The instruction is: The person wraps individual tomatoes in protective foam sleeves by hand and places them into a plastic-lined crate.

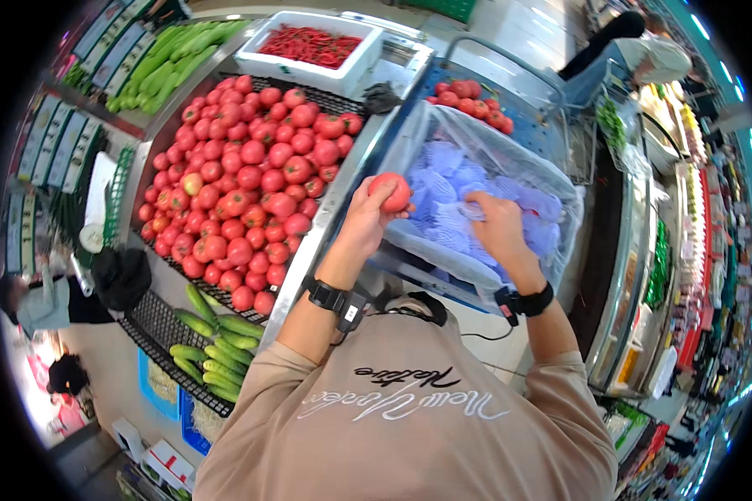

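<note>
My left hand (366,216) grips a ripe tomato (390,192) just over the near left rim of a plastic-lined crate (554,169). Purple foam net sleeves (442,163) fill the crate in a loose heap. At its middle, my right hand (501,222) has its fingers curled on one foam net sleeve (474,210), slightly blurred. A red thing shows through the nets at the crate's right side. To my left, a large heap of tomatoes (250,153) lies on the display stand, bounded by black mesh.
The crate rests on a blue platform cart (532,134) with a metal handle (501,41); more tomatoes (470,100) lie on it. The stand's metal edge (326,219) runs beside my left arm. Cucumbers (222,357) and a white foam box of red chillies (310,47) flank the tomatoes. A person (639,59) is beyond.
</note>
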Motion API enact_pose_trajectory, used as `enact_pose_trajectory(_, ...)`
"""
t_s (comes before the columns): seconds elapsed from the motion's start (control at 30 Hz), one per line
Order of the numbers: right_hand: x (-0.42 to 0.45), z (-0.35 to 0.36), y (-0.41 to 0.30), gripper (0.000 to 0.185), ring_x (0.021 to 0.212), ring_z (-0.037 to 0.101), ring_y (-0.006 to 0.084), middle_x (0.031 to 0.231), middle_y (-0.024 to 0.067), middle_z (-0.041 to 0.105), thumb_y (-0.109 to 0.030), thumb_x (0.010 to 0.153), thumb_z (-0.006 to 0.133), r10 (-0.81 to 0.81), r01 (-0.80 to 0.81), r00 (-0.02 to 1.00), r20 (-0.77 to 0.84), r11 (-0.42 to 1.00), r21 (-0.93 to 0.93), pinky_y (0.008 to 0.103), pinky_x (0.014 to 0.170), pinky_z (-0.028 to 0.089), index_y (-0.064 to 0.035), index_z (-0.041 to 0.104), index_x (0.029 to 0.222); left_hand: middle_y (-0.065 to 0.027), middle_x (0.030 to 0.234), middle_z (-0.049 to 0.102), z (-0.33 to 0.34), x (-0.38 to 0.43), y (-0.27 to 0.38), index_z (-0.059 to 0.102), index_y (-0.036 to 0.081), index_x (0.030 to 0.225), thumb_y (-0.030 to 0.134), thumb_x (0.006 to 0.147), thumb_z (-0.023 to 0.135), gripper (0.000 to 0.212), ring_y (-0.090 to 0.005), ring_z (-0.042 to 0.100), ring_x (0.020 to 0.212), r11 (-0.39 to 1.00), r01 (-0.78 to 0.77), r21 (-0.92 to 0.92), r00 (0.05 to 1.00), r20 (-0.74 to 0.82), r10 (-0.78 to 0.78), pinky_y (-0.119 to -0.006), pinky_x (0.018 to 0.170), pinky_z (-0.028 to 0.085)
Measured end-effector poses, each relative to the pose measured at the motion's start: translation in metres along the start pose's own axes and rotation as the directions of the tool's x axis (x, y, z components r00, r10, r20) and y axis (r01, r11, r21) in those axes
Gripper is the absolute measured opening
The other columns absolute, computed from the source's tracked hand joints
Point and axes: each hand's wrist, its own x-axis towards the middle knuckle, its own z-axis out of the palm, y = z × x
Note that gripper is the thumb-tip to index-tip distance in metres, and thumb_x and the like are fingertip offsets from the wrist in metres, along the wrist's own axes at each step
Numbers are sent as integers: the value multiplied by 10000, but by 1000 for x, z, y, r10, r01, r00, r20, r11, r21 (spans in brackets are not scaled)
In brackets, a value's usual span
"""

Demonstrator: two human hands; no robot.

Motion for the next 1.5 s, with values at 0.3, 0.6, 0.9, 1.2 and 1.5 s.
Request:
enact_pose_trajectory(0.3, -45, 7, 37, 598, 1167, 437, 424, 1269, 263, 424, -170, 735, 722, 166, -117, 952, 259, 974, -194, 478, 925, 403, 0, 449, 1239, -134, 1002, 582, -190, -33, 14, 517, 48, 1117, 260, 890, 574, 317, -274, 597, 855, 882, -254, -396, 771, -634, -62, -331, 672, 496)
enact_pose_trajectory(0.6, -90, 5, 35, 577, 1152, 433, 435, 1246, 265, 422, -179, 776, 697, 253, -210, 934, 252, 960, -184, 457, 967, 381, 40, 434, 1242, -151, 1248, 435, -301, -52, 111, 393, -31, 1223, 271, 960, 467, 407, -309, 509, 1084, 748, -624, -225, 550, -807, 216, -404, 978, 483)
enact_pose_trajectory(0.9, -91, 6, 69, 544, 1081, 481, 406, 1153, 228, 482, -224, 784, 686, 259, -234, 929, 264, 965, -122, 449, 898, 417, 30, 447, 1201, -223, 1349, 434, -268, -56, 113, 242, -27, 1399, 302, 949, 392, 577, -359, 474, 1207, 838, -542, 66, 620, -641, 452, -448, 1047, 361)
enact_pose_trajectory(1.2, -60, 54, 234, 388, 1099, 525, 415, 1152, 289, 569, -216, 845, 522, 453, -501, 791, 411, 865, 13, 434, 906, 435, 60, 573, 1113, -58, 751, 532, -337, -154, -23, 503, 50, 778, 151, 903, 465, 165, -186, 494, 661, 890, -405, -209, 535, -844, 45, -271, 589, 414)
enact_pose_trajectory(1.5, -52, 118, 267, 289, 973, 588, 434, 1005, 314, 591, -194, 816, 535, 593, -435, 753, 286, 774, -459, 468, 843, 497, 21, 605, 997, -71, 734, 524, -334, -239, -16, 486, 37, 813, 141, 918, 436, 156, -208, 513, 683, 835, -550, 24, 230, -957, 179, -290, 633, 440)
